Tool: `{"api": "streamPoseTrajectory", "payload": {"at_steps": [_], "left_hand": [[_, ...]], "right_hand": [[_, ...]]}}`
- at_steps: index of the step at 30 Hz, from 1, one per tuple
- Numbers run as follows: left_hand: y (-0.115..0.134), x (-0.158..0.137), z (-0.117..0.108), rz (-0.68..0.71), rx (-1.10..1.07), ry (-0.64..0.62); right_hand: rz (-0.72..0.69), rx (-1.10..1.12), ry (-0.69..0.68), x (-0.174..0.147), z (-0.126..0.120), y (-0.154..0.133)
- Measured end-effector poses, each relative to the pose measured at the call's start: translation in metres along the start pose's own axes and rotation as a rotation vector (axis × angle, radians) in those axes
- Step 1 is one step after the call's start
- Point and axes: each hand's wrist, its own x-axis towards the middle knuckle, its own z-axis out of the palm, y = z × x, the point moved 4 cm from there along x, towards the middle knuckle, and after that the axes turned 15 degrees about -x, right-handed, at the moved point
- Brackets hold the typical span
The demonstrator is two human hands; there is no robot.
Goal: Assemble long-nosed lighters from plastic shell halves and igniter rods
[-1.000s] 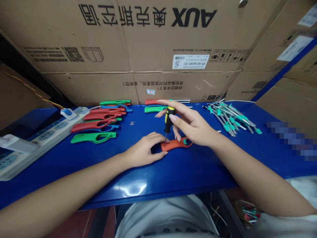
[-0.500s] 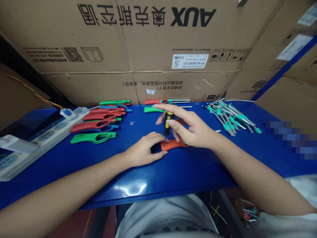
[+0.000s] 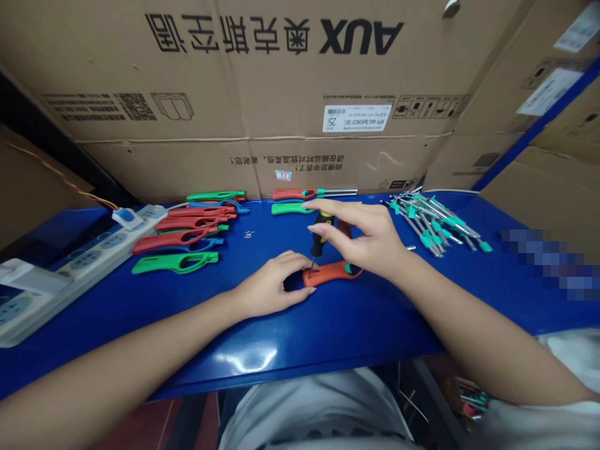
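Against left hand [image 3: 268, 286], orange handle [image 3: 329, 274]

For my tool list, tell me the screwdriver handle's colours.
Black and yellow; the screwdriver handle shows best in the head view.

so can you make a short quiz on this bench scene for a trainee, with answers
1. Which hand holds the screwdriver?

2. True or false: the left hand touches the orange casing.

3. Where is the pile of metal tubes?
a) by the power strip
b) toward the right of the blue table
c) on the person's lap

Key:
1. The right hand
2. True
3. b
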Motion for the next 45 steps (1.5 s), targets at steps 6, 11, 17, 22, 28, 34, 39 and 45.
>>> {"api": "streamPoseTrajectory", "payload": {"at_steps": [6, 11, 17, 22, 28, 34, 39, 45], "left_hand": [[0.000, 0.001, 0.000, 0.014, 0.006, -0.004], [0.000, 0.002, 0.000, -0.003, 0.034, -0.009], [0.001, 0.002, -0.001, 0.016, 0.056, 0.005], [0.003, 0.003, -0.001, 0.010, 0.069, 0.010], [0.002, 0.002, 0.000, 0.017, 0.075, 0.025], [0.002, 0.002, 0.000, 0.031, 0.063, 0.034], [0.005, 0.001, 0.001, 0.017, 0.067, 0.057], [0.007, 0.002, 0.002, -0.026, 0.080, 0.065]], "right_hand": [[-0.060, 0.009, 0.045, -0.001, 0.001, -0.001], [0.001, 0.184, 0.005, 0.006, 0.006, 0.000], [-0.086, -0.069, -0.009, 0.002, 0.004, 0.002], [0.065, 0.276, -0.115, 0.005, 0.012, 0.005], [0.045, 0.043, 0.010, 0.004, 0.009, 0.008], [0.101, 0.441, -0.178, 0.004, 0.010, 0.006], [0.084, 0.392, -0.105, 0.009, 0.004, 0.003], [-0.058, 0.075, -0.019, 0.005, 0.000, -0.004]]}}
